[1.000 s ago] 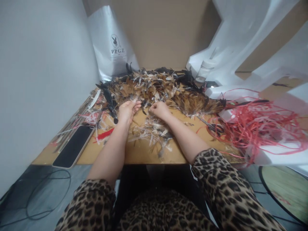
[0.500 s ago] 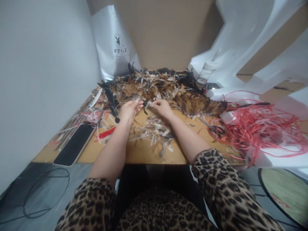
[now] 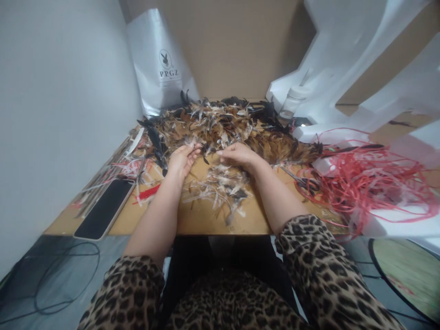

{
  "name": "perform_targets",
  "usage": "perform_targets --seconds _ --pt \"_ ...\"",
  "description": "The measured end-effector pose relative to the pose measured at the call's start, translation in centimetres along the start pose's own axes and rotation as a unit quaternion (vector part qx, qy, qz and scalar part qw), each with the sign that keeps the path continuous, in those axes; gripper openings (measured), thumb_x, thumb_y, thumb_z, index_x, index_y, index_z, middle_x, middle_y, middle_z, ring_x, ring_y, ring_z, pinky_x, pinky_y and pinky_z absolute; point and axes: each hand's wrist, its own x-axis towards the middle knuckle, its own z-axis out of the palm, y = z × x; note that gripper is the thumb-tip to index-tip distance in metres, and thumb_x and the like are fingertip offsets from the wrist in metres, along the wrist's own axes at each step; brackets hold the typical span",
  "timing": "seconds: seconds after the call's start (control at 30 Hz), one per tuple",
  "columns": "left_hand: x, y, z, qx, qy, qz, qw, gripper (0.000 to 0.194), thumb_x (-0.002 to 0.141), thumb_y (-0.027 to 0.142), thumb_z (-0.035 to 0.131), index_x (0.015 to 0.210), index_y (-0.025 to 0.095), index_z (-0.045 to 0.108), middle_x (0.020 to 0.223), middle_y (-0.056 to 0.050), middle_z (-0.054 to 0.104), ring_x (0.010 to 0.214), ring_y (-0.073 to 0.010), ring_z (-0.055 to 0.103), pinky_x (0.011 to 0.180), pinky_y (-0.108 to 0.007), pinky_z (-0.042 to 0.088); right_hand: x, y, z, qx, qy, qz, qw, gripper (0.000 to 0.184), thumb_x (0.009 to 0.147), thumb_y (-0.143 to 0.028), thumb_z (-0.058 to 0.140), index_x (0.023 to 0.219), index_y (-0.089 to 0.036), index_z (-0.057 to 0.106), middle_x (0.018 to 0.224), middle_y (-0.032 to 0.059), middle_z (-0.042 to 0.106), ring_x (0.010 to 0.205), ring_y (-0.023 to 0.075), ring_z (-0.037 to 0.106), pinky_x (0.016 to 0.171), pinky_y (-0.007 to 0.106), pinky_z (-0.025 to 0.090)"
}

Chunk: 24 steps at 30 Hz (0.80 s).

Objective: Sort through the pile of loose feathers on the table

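Note:
Near the front of a heap of brown and black feathers (image 3: 227, 121), my left hand (image 3: 182, 160) is closed in a pinch. A small feather (image 3: 205, 158) with a dark tip sticks out from its fingertips. Just to the right, my right hand (image 3: 240, 155) has its thumb and fingers drawn together; whatever lies between them is too small to make out. A gap separates the two hands. Below them, a loose scatter of pale fluff and stripped feather bits (image 3: 225, 185) covers the tabletop (image 3: 206, 222).
A phone (image 3: 105, 208) and a red strip (image 3: 147, 192) lie left. Scissors (image 3: 305, 183) rest by a tangle of red ribbon (image 3: 374, 183) on the right. A silver bag (image 3: 161, 68) and a lidded clear jar (image 3: 292, 103) stand behind. A round fan-like disc (image 3: 405, 275) is below right.
My right hand has moved away from the left, to the right, and turned flatter. The pale fluff at its fingertips no longer shows. My left hand keeps its pinch; the view shifted slightly.

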Motion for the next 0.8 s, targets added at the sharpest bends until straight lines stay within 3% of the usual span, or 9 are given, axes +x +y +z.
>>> perform_targets --seconds 0.13,0.3,0.43,0.53,0.67,0.8 --pt "0.2 -0.1 -0.2 0.006 0.013 0.010 1.000 0.005 0.073 0.014 0.061 0.076 0.010 0.060 0.079 -0.007 0.068 0.060 -0.0068 0.062 0.048 -0.012 0.044 1.9 0.5 0.5 -0.151 0.164 -0.077 0.972 0.030 0.066 -0.042 0.059 0.060 -0.012 0.061 0.049 -0.0027 0.048 0.046 0.0063 0.037 0.048 0.021 0.029" --pt "0.4 -0.2 -0.3 0.003 0.017 0.016 1.000 0.005 0.074 0.014 0.060 0.075 0.009 0.060 0.077 -0.007 0.067 0.058 -0.0063 0.061 0.046 -0.012 0.043 5.3 1.1 1.8 -0.230 0.261 -0.077 0.934 0.025 0.065 -0.037 0.059 0.075 -0.015 0.065 0.069 0.0011 0.062 0.062 0.0111 0.050 0.061 0.023 0.037" --pt "0.4 -0.3 -0.4 0.007 0.005 0.011 1.000 0.005 0.073 0.014 0.061 0.075 0.009 0.060 0.079 -0.007 0.068 0.059 -0.0067 0.062 0.047 -0.012 0.043 6.5 1.4 2.5 -0.231 0.270 -0.045 0.934 0.020 0.063 -0.034 0.060 0.071 -0.017 0.065 0.069 0.0013 0.062 0.062 0.0118 0.051 0.063 0.025 0.038" --pt "0.3 -0.3 -0.5 0.017 -0.004 0.001 1.000 0.008 0.073 0.016 0.061 0.078 0.010 0.061 0.083 -0.007 0.068 0.062 -0.0065 0.062 0.049 -0.012 0.044 6.5 1.4 2.6 -0.177 0.272 -0.076 0.943 0.016 0.066 -0.030 0.057 0.068 -0.016 0.065 0.067 0.0009 0.062 0.061 0.0112 0.050 0.063 0.024 0.038" --pt "0.1 -0.4 -0.3 0.016 -0.013 -0.027 0.999 0.005 0.073 0.013 0.060 0.077 0.009 0.061 0.083 -0.008 0.068 0.062 -0.0070 0.062 0.051 -0.013 0.045 5.4 0.4 2.4 0.005 0.269 -0.138 0.953 0.019 0.066 -0.033 0.059 0.070 -0.014 0.062 0.065 -0.0008 0.059 0.058 0.0085 0.047 0.060 0.021 0.038" --pt "-0.1 -0.4 -0.1 -0.020 -0.050 -0.085 0.995 0.005 0.075 0.009 0.057 0.078 0.010 0.061 0.084 -0.009 0.068 0.064 -0.0085 0.063 0.052 -0.014 0.047 4.2 -0.8 2.4 0.139 0.221 -0.153 0.953 0.024 0.062 -0.037 0.065 0.071 -0.015 0.059 0.053 -0.0056 0.048 0.046 0.0053 0.036 0.048 0.019 0.030"
